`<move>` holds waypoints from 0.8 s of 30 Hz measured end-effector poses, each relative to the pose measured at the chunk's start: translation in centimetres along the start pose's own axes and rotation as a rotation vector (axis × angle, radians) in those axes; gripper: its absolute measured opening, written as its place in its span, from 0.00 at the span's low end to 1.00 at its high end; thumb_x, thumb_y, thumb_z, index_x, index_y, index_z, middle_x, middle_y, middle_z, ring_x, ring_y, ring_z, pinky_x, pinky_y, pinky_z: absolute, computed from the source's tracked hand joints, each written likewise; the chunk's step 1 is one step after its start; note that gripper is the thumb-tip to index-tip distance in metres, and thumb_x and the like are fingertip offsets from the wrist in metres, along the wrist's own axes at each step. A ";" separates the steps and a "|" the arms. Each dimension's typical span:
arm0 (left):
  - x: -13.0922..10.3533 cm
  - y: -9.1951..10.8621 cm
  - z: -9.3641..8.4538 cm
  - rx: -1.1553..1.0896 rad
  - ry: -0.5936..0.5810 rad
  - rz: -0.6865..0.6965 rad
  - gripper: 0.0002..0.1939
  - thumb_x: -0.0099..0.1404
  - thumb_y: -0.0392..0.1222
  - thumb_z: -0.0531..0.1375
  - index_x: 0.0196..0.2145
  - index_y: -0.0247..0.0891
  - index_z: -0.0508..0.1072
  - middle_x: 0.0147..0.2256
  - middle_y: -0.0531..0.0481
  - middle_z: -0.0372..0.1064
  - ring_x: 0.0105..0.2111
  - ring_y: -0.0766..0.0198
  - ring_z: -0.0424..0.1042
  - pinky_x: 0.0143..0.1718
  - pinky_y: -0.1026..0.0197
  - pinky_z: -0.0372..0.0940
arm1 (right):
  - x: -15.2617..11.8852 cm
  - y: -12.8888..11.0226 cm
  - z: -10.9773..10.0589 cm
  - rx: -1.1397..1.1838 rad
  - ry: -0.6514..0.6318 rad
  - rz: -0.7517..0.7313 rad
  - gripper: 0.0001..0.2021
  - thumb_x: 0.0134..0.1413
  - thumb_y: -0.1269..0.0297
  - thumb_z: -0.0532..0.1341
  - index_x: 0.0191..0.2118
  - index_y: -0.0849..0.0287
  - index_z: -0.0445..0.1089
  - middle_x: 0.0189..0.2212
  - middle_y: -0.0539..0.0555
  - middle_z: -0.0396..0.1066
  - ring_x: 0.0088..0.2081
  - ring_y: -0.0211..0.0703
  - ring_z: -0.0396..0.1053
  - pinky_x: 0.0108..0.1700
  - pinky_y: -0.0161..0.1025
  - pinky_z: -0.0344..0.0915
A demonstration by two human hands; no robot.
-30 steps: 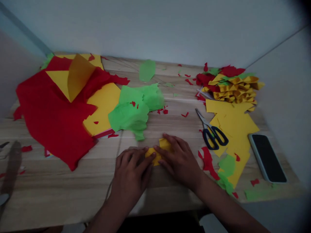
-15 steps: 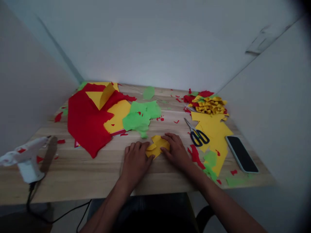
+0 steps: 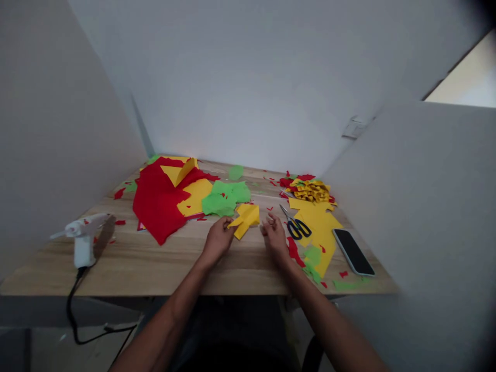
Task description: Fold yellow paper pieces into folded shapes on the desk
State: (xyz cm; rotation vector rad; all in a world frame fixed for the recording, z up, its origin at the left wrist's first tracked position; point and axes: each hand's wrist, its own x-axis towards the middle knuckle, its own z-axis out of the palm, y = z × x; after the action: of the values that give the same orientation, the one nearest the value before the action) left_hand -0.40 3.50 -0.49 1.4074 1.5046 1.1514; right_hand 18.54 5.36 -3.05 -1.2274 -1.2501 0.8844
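A cut piece of yellow felt-like sheet [image 3: 247,219] is pinched by its left end between the fingers of my left hand [image 3: 219,238], just above the wooden table. My right hand [image 3: 275,238] is to the right of the piece, apart from it, with fingers loosely bent and nothing visible in them. Scissors [image 3: 296,226] with dark handles lie to the right of that hand, partly over a larger yellow sheet [image 3: 320,217]. Beyond the left hand is a crumpled green piece [image 3: 226,197].
A large red sheet [image 3: 158,202] covers the back left. A white glue gun [image 3: 84,243] stands at the left, its cord hanging over the table edge [image 3: 116,295]. Ruffled yellow strips [image 3: 312,190] are heaped at the back right. A phone [image 3: 353,252] lies at the right.
The right hand has let go of the yellow piece and moved off to its right. The left hand has lifted the piece, now more spread out. The camera view has tilted up.
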 end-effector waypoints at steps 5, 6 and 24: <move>2.7 0.2 2.9 -0.397 -0.023 0.036 0.12 0.54 0.47 0.63 0.28 0.37 0.65 0.19 0.58 0.62 0.17 0.70 0.59 0.20 0.67 0.53 | 0.6 -0.8 2.6 0.253 -0.201 0.200 0.20 0.46 0.48 0.63 0.38 0.60 0.66 0.23 0.48 0.68 0.20 0.36 0.65 0.20 0.32 0.64; 2.8 0.3 3.1 -0.450 -0.052 0.040 0.13 0.54 0.48 0.63 0.29 0.37 0.65 0.20 0.58 0.63 0.17 0.70 0.60 0.21 0.67 0.55 | 0.8 -0.8 2.9 0.253 -0.213 0.196 0.19 0.46 0.48 0.64 0.33 0.60 0.65 0.19 0.47 0.66 0.17 0.35 0.63 0.18 0.31 0.62; 1.4 -1.3 1.5 -0.228 -0.152 0.253 0.19 0.55 0.54 0.64 0.28 0.31 0.74 0.22 0.54 0.67 0.23 0.67 0.62 0.25 0.66 0.55 | -0.1 -0.2 2.7 0.123 -0.241 -0.034 0.17 0.46 0.49 0.64 0.23 0.57 0.62 0.12 0.44 0.62 0.13 0.33 0.57 0.16 0.31 0.53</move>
State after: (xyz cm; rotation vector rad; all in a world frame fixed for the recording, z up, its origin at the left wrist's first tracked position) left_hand 0.47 5.08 -2.15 1.5177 1.0754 1.2921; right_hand 15.89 5.76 -3.15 -1.0213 -1.3809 1.0915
